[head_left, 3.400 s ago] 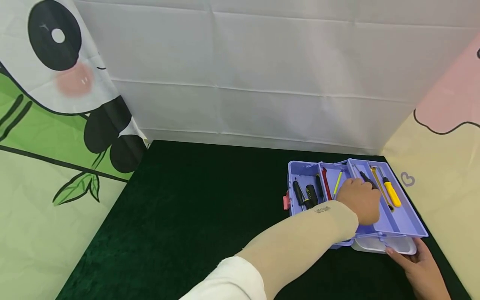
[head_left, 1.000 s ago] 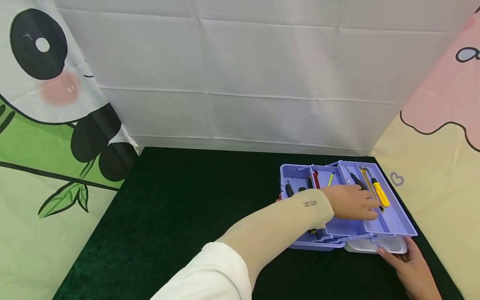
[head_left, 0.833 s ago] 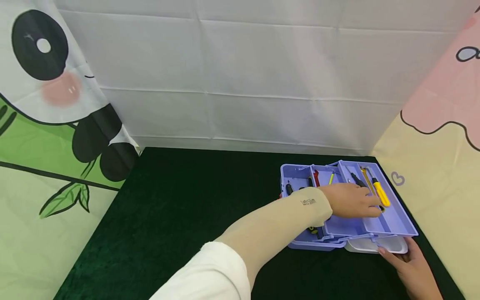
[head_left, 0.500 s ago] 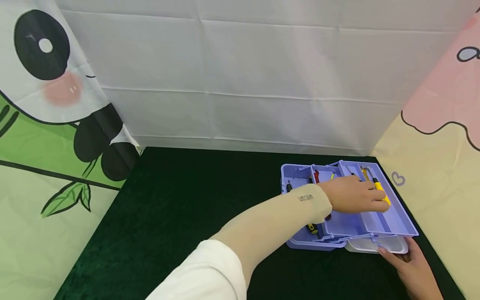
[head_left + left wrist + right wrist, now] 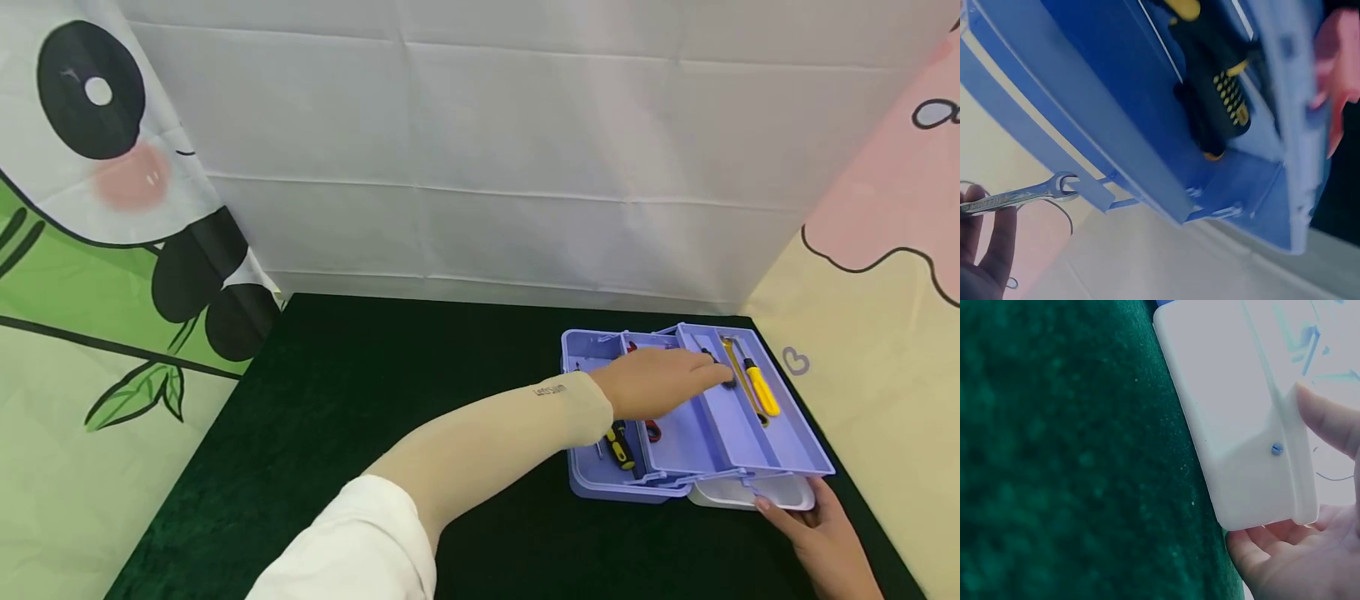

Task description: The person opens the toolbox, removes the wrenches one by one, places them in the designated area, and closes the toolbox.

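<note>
In the left wrist view my left hand [image 5: 652, 383] pinches a silver wrench [image 5: 1019, 195] by its shank, the jaw end pointing away from the fingers. The head view hides that wrench behind the hand, which is above the trays of an opened purple toolbox [image 5: 630, 493]. My right hand [image 5: 832, 533] grips the end of the box's whitish lid [image 5: 750, 492], thumb on one side and fingers beneath. A yellow-handled tool [image 5: 761, 390], a gold-coloured wrench [image 5: 738, 375] and a slim black-handled tool [image 5: 708, 354] lie in the upper tray.
A black-and-yellow screwdriver [image 5: 620, 448] lies in the box's bottom, near a red-edged piece [image 5: 652, 431] in the middle tray. Dark green cloth [image 5: 420, 400] covers the table. A white backdrop [image 5: 487, 167] rises behind, with printed curtains on both sides.
My left hand has gone from the middle tray to the upper tray, reached towards the yellow-handled tool, then drawn back left above the box. My right hand keeps its grip on the lid.
</note>
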`<act>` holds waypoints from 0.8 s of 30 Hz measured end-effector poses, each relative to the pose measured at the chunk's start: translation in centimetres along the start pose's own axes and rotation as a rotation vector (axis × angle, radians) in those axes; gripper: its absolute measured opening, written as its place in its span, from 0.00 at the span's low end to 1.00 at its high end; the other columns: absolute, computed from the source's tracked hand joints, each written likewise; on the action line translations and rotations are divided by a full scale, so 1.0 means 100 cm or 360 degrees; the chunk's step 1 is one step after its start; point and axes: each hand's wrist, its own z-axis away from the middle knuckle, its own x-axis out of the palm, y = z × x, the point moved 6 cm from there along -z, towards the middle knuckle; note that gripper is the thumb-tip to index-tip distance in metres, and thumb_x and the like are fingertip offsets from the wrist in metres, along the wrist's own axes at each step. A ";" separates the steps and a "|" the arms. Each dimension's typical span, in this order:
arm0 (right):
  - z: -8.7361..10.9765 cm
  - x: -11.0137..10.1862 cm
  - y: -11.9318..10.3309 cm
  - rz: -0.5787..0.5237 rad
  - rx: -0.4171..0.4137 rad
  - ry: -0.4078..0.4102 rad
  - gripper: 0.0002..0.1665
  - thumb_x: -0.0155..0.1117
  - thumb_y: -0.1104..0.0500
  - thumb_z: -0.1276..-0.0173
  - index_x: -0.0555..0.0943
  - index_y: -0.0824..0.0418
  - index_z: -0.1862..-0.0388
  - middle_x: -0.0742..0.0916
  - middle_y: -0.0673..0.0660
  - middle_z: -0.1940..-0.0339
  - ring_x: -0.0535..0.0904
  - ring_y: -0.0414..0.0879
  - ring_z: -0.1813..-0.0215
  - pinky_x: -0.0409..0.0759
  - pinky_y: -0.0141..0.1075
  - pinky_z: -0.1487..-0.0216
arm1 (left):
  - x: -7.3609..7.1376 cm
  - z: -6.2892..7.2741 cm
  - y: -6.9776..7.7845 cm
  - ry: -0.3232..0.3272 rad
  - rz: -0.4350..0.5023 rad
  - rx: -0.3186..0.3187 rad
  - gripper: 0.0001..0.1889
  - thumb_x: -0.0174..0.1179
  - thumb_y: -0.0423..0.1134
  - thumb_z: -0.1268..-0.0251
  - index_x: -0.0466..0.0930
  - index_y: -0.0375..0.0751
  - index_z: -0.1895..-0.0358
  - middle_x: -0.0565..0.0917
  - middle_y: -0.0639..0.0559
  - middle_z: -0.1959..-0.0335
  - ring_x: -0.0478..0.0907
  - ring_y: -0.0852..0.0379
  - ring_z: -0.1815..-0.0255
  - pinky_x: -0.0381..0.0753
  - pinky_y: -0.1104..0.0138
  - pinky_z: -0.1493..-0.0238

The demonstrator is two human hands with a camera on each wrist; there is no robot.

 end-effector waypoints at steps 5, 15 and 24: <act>0.001 0.002 -0.001 -0.0029 -0.0023 -0.0010 0.52 0.67 0.59 0.25 0.45 0.54 0.14 0.68 0.62 0.30 0.73 0.21 0.46 0.78 0.19 0.53 | 0.002 0.021 -0.016 0.0055 0.0317 -0.0191 0.32 0.51 0.42 0.17 0.53 0.67 0.18 0.57 0.73 0.20 0.52 0.74 0.22 0.53 0.74 0.25; -0.001 0.003 -0.002 -0.0110 -0.0053 -0.0003 0.52 0.68 0.61 0.26 0.47 0.53 0.14 0.69 0.57 0.29 0.75 0.23 0.46 0.77 0.18 0.52 | -0.001 0.073 -0.038 0.0373 0.0660 -0.0317 0.23 0.46 0.43 0.15 0.63 0.55 0.23 0.77 0.59 0.34 0.76 0.71 0.52 0.78 0.78 0.47; 0.000 0.002 -0.001 0.0096 0.0074 -0.0012 0.57 0.67 0.51 0.24 0.38 0.52 0.13 0.60 0.74 0.24 0.69 0.19 0.47 0.75 0.16 0.54 | 0.018 0.125 -0.072 0.0623 0.1061 -0.0412 0.19 0.48 0.39 0.15 0.68 0.47 0.28 0.81 0.54 0.60 0.80 0.65 0.65 0.81 0.74 0.67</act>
